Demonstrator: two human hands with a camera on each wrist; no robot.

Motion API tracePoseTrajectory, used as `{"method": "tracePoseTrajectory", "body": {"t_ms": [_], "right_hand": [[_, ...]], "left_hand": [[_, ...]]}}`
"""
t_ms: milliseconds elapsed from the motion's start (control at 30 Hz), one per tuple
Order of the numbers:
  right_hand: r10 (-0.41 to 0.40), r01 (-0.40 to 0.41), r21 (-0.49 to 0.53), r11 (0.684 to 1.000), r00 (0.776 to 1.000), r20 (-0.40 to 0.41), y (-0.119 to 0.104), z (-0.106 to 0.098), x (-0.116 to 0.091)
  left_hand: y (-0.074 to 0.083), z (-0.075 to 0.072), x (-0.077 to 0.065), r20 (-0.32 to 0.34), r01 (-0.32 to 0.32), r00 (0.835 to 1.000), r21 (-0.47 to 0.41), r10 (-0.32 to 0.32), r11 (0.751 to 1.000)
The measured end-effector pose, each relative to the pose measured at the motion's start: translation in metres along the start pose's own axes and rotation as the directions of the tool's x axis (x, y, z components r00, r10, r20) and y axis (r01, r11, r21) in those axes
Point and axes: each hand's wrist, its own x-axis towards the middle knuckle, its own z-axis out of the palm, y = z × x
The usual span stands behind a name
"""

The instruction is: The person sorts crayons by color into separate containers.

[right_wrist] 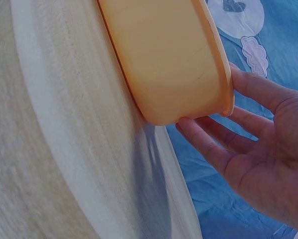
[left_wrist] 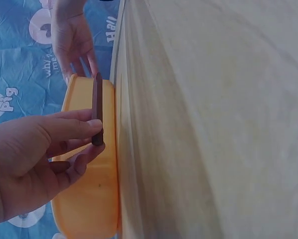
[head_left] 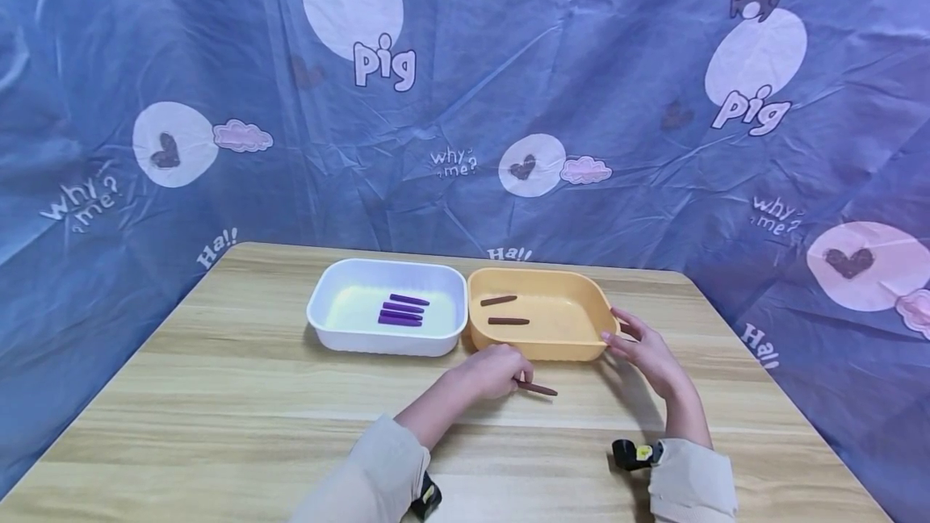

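Observation:
In the head view my left hand (head_left: 494,371) is in front of the orange tray (head_left: 559,352), pinching a brown crayon (head_left: 538,388) at one end between thumb and fingers. The crayon's tapered end points right, away from the hand. Another dark brown piece (left_wrist: 60,167) shows among the curled lower fingers in the left wrist view. My right hand (head_left: 649,353) grips the tray's right end, with thumb and fingers at its rim and outer wall (right_wrist: 169,74). Inside the tray lie two brown crayons, an upper one (head_left: 499,300) and a lower one (head_left: 508,321).
A white tray (head_left: 385,343) stands directly left of the orange one and holds several purple crayons (head_left: 401,315). Both trays sit toward the back of the wooden table (head_left: 218,394). Behind it hangs a blue printed cloth (head_left: 465,87).

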Motion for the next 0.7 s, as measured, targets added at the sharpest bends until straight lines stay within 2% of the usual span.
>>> {"method": "tracePoseTrajectory", "body": {"t_ms": [467, 700], "right_hand": [[0.003, -0.003, -0.009, 1.0, 1.0, 0.001, 0.002, 0.0, 0.0], [-0.003, 0.003, -0.014, 1.0, 1.0, -0.001, 0.002, -0.001, 0.001]], "left_hand": [[0.009, -0.008, -0.003, -0.032, 0.015, 0.999, 0.033, -0.014, 0.999], [0.014, -0.016, -0.003, -0.048, 0.002, 0.999, -0.006, -0.002, 1.0]]}}
